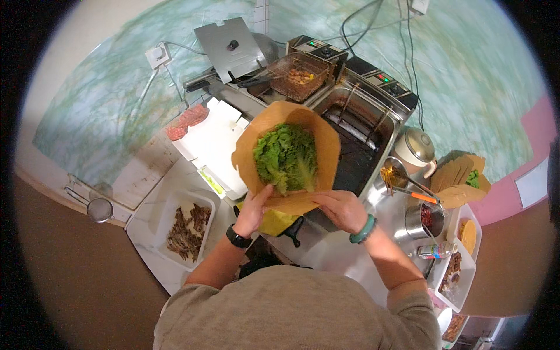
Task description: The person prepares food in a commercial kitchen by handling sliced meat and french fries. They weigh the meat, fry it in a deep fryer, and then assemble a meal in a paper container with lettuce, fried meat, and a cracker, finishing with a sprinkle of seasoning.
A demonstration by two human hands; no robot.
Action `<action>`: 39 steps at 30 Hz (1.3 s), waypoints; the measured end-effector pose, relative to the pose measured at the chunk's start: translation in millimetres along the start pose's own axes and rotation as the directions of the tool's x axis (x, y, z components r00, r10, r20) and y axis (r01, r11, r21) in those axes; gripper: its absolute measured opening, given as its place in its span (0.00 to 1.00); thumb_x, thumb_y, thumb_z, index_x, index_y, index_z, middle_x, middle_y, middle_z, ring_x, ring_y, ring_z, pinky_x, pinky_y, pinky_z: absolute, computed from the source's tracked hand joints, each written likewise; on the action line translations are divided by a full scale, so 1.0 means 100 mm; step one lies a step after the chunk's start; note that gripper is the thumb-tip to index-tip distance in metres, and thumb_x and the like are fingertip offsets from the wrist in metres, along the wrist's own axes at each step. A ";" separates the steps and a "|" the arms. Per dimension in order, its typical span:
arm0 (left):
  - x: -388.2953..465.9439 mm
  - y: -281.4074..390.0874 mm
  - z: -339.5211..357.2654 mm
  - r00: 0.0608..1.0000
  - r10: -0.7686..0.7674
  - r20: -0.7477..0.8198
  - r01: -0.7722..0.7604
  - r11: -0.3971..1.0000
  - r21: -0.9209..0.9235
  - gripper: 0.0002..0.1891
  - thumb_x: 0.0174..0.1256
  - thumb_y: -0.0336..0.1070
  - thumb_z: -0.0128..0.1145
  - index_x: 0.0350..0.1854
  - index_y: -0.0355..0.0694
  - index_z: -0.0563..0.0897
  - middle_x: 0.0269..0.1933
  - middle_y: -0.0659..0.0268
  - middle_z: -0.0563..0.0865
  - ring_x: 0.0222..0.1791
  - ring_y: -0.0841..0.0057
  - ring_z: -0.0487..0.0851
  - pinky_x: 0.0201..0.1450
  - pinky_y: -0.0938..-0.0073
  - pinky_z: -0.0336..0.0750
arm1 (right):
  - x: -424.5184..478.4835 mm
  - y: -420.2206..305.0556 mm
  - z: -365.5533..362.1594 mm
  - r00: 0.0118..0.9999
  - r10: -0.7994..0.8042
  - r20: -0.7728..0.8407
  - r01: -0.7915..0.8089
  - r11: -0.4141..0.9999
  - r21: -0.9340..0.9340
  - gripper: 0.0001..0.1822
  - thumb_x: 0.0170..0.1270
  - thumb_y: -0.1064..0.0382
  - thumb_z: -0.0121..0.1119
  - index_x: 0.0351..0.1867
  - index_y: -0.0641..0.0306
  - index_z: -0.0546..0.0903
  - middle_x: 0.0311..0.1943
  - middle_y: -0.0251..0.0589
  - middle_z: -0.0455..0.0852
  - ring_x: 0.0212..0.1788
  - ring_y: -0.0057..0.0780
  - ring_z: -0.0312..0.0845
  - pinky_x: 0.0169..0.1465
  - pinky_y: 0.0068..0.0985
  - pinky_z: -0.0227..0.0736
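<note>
Both my hands hold the near rim of a brown paper food bowl or liner (326, 131), raised over the middle of the counter in front of the fryers. Inside it lie green lettuce leaves (286, 153). My left hand (254, 211), with a black band at the wrist, pinches the rim at its near left. At the near right, my right hand (343, 211), wearing a green bangle, grips the paper. Beneath the hands a yellow cloth (275, 220) shows in part. White foam or paper boxes (214, 140) are left of the paper.
Behind stand a fryer basket with fried food (297, 74) and an oil-filled fryer tank (358, 144). A white tray of browned food (210, 227) is at left. To the right are a lidded pot (415, 146), a metal container with tongs (389, 175), a bottle (437, 250) and more brown paper liners (455, 175).
</note>
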State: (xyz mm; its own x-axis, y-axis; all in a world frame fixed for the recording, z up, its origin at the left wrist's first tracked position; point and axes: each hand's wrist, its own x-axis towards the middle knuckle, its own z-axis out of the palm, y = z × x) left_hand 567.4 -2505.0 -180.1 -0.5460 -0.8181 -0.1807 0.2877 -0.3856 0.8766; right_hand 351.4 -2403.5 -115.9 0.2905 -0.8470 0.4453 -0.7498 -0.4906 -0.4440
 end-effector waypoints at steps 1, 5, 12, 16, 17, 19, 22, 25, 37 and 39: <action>0.03 0.05 -0.13 1.000 -0.003 -0.018 0.002 0.996 -0.088 0.19 0.66 0.37 0.46 0.56 0.35 0.65 0.48 0.60 0.76 0.41 0.74 0.78 0.39 0.77 0.75 | 0.19 0.02 0.04 0.999 -0.036 0.022 0.035 0.999 0.033 0.12 0.54 0.68 0.54 0.42 0.62 0.77 0.39 0.47 0.80 0.38 0.44 0.77 0.40 0.33 0.74; 0.08 0.38 -0.63 0.987 0.017 -0.157 -0.039 0.990 -0.137 0.17 0.67 0.35 0.40 0.53 0.30 0.66 0.50 0.58 0.76 0.46 0.67 0.77 0.49 0.63 0.75 | 1.05 0.18 0.21 0.832 0.507 -0.226 -0.159 0.608 0.778 0.14 0.67 0.60 0.43 0.40 0.67 0.77 0.33 0.36 0.81 0.25 0.18 0.76 0.25 0.13 0.68; 0.45 0.28 -1.48 0.978 0.110 -0.180 -0.148 0.965 -0.214 0.17 0.66 0.34 0.42 0.55 0.31 0.65 0.50 0.58 0.75 0.47 0.66 0.76 0.46 0.59 0.77 | 2.45 1.70 0.84 0.530 0.842 -0.096 -0.172 0.218 0.961 0.14 0.62 0.58 0.52 0.43 0.66 0.76 0.30 0.37 0.79 0.30 0.26 0.76 0.32 0.24 0.71; 0.53 0.12 -1.85 0.959 0.049 -0.280 -0.109 0.973 -0.204 0.18 0.64 0.41 0.47 0.50 0.32 0.71 0.45 0.57 0.79 0.44 0.63 0.79 0.46 0.56 0.75 | 2.74 2.65 0.52 0.499 0.557 -0.664 -0.365 0.830 0.422 0.13 0.59 0.57 0.55 0.30 0.65 0.81 0.22 0.37 0.81 0.24 0.25 0.76 0.30 0.24 0.71; 0.52 0.12 -1.86 0.962 0.032 -0.273 -0.093 0.973 -0.211 0.19 0.63 0.41 0.47 0.50 0.33 0.71 0.44 0.57 0.79 0.43 0.63 0.79 0.46 0.56 0.75 | 2.78 2.80 0.35 0.509 0.429 -0.746 -0.384 0.889 0.249 0.14 0.57 0.56 0.56 0.26 0.66 0.82 0.24 0.43 0.83 0.27 0.30 0.79 0.35 0.29 0.73; 0.55 0.23 -1.79 0.972 0.000 -0.234 -0.055 0.972 -0.227 0.19 0.63 0.41 0.47 0.51 0.33 0.71 0.43 0.57 0.80 0.42 0.63 0.79 0.45 0.57 0.75 | 2.77 3.27 -0.09 0.547 0.414 -0.727 -0.549 0.834 0.062 0.13 0.55 0.55 0.57 0.28 0.64 0.82 0.26 0.44 0.83 0.30 0.37 0.80 0.36 0.30 0.73; 0.60 0.18 -1.81 0.961 -0.045 -0.273 -0.027 0.967 -0.252 0.19 0.63 0.41 0.47 0.51 0.33 0.71 0.45 0.58 0.80 0.43 0.63 0.79 0.45 0.58 0.75 | 2.91 3.52 -0.39 0.625 0.355 -0.696 -0.661 0.714 -0.229 0.09 0.54 0.56 0.57 0.29 0.58 0.82 0.27 0.43 0.83 0.32 0.41 0.79 0.38 0.32 0.72; 0.72 -0.01 -1.89 0.943 -0.078 -0.324 -0.015 0.961 -0.275 0.19 0.62 0.40 0.50 0.51 0.34 0.71 0.47 0.60 0.79 0.45 0.64 0.79 0.45 0.60 0.75 | 3.04 3.90 -0.56 0.665 0.445 -0.599 -0.719 0.599 -0.353 0.10 0.54 0.56 0.57 0.32 0.57 0.82 0.31 0.45 0.83 0.37 0.41 0.79 0.41 0.34 0.72; 0.86 -0.08 -2.06 0.941 -0.065 -0.333 0.021 0.991 -0.135 0.19 0.59 0.32 0.51 0.53 0.35 0.67 0.48 0.63 0.76 0.47 0.68 0.76 0.50 0.66 0.71 | 3.76 4.61 -0.41 0.613 0.680 -0.402 -0.690 0.214 -0.691 0.22 0.52 0.46 0.60 0.44 0.57 0.78 0.45 0.45 0.79 0.49 0.40 0.74 0.50 0.36 0.70; 0.90 0.02 -1.98 0.914 -0.156 -0.375 0.073 0.971 -0.227 0.19 0.59 0.31 0.51 0.53 0.35 0.68 0.47 0.63 0.76 0.47 0.68 0.76 0.49 0.65 0.72 | 3.81 4.71 -0.42 0.658 0.667 -0.350 -0.618 0.213 -0.757 0.22 0.51 0.46 0.61 0.41 0.60 0.79 0.42 0.46 0.80 0.46 0.41 0.75 0.47 0.35 0.72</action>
State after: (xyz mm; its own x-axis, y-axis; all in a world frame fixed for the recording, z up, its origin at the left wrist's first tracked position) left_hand 675.0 -2664.1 -283.0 -0.2492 -0.8472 -0.4692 0.4177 -0.5311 0.7372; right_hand 84.0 -2948.5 -122.5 -0.5169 -0.8127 0.2688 -0.7889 0.5742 0.2191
